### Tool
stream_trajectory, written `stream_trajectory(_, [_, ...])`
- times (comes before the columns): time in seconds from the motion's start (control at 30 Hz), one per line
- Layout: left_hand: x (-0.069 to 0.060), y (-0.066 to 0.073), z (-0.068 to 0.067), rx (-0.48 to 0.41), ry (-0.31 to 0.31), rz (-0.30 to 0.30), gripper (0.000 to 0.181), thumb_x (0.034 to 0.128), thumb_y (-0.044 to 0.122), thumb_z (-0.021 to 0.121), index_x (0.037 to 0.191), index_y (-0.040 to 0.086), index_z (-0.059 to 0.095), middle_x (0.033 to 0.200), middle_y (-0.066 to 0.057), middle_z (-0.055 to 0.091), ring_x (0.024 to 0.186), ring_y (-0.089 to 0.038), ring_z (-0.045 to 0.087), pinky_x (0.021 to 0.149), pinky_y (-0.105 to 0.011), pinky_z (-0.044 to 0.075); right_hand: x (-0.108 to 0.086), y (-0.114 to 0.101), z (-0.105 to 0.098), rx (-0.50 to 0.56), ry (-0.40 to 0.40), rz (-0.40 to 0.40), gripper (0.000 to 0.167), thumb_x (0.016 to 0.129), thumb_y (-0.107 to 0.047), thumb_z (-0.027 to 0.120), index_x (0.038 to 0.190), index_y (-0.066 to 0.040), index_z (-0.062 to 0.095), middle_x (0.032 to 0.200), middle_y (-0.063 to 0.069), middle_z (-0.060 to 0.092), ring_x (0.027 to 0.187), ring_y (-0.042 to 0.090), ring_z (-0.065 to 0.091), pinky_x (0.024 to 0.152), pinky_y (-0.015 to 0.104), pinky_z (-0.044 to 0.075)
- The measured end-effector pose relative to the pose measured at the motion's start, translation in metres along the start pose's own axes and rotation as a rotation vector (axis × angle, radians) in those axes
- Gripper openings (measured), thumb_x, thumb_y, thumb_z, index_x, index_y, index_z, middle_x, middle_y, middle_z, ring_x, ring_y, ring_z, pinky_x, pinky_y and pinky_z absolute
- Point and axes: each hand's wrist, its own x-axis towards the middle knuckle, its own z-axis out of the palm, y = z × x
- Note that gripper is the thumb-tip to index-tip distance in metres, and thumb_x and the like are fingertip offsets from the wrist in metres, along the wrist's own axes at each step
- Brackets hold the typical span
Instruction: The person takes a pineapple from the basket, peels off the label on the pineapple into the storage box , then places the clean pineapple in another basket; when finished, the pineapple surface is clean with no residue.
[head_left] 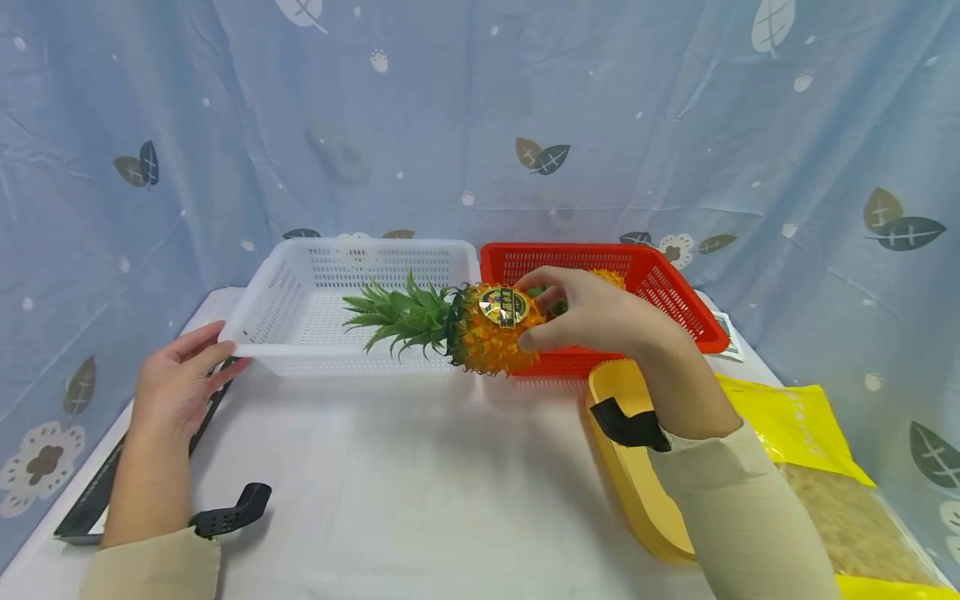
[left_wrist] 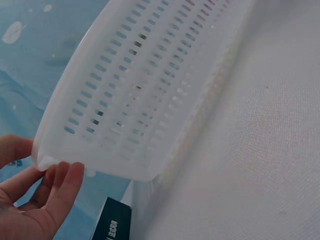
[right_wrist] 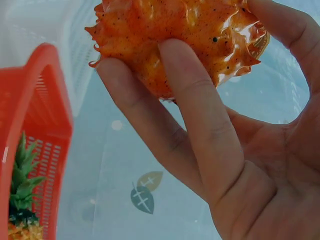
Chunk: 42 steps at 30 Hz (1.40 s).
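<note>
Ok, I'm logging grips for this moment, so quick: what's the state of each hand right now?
Left hand: closed, gripping the white basket at its near left corner.
Right hand: closed, holding a pineapple.

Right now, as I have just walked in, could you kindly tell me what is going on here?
A person's right grip holds a pineapple up on its side, leafy crown pointing to the person's left. In the head view it overlaps the white basket and the red basket. The left grip pinches the white basket at its near left corner. Another pineapple is inside the red basket.
</note>
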Motion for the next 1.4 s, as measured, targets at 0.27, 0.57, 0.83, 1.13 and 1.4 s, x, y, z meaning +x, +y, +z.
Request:
stream_trajectory(0.27, [0.001, 0.001, -0.001, 0.001, -0.002, 0.013, 0.072, 0.0905, 0.026, 0.081, 0.154, 0.017, 0.050, 0.128, 0.010, 0.055, 0.118, -0.015, 0.054, 0.078, -0.021, 0.061, -0.013, 0.017, 0.007, 0.019, -0.018, 0.000, 0.065, 0.082, -0.023, 0.084, 0.140, -0.017, 0.055, 0.137, 0.012, 0.058, 0.128, 0.032, 0.053, 0.092, 0.041, 0.060])
stream_trajectory(0.57, [0.003, 0.000, 0.000, 0.019, 0.014, -0.001, 0.071, 0.0908, 0.028, 0.080, 0.155, 0.019, 0.050, 0.134, 0.008, 0.053, 0.129, -0.021, 0.049, 0.079, -0.021, 0.061, -0.024, 0.032, 0.021, 0.029, -0.016, -0.012, 0.063, 0.081, -0.027, 0.085, 0.137, -0.024, 0.057, 0.134, 0.010, 0.056, 0.122, 0.030, 0.054, 0.091, 0.041, 0.057])
stream_trajectory(0.83, [0.003, -0.001, 0.000, 0.024, 0.032, -0.008, 0.072, 0.0898, 0.029, 0.081, 0.154, 0.020, 0.050, 0.135, 0.008, 0.053, 0.130, -0.022, 0.048, 0.077, -0.021, 0.061, -0.029, 0.041, 0.033, 0.076, -0.062, -0.011, 0.066, 0.078, -0.024, 0.088, 0.134, -0.019, 0.055, 0.130, 0.013, 0.056, 0.117, 0.029, 0.057, 0.083, 0.038, 0.061])
stream_trajectory(1.13, [0.003, 0.000, 0.001, 0.018, 0.038, -0.012, 0.074, 0.0878, 0.030, 0.082, 0.154, 0.019, 0.051, 0.124, 0.012, 0.054, 0.124, -0.020, 0.051, 0.075, -0.022, 0.061, -0.035, 0.047, 0.050, 0.142, -0.125, 0.010, 0.065, 0.078, -0.021, 0.088, 0.133, -0.016, 0.053, 0.125, 0.014, 0.058, 0.100, 0.028, 0.066, 0.082, 0.037, 0.061])
stream_trajectory(1.4, [0.002, -0.001, 0.002, 0.019, 0.040, -0.017, 0.075, 0.0877, 0.031, 0.082, 0.154, 0.019, 0.050, 0.126, 0.010, 0.054, 0.126, -0.020, 0.051, 0.075, -0.022, 0.061, -0.032, 0.056, 0.070, 0.114, -0.150, 0.026, 0.062, 0.076, -0.017, 0.089, 0.128, -0.016, 0.055, 0.121, 0.009, 0.061, 0.105, 0.027, 0.061, 0.080, 0.035, 0.061])
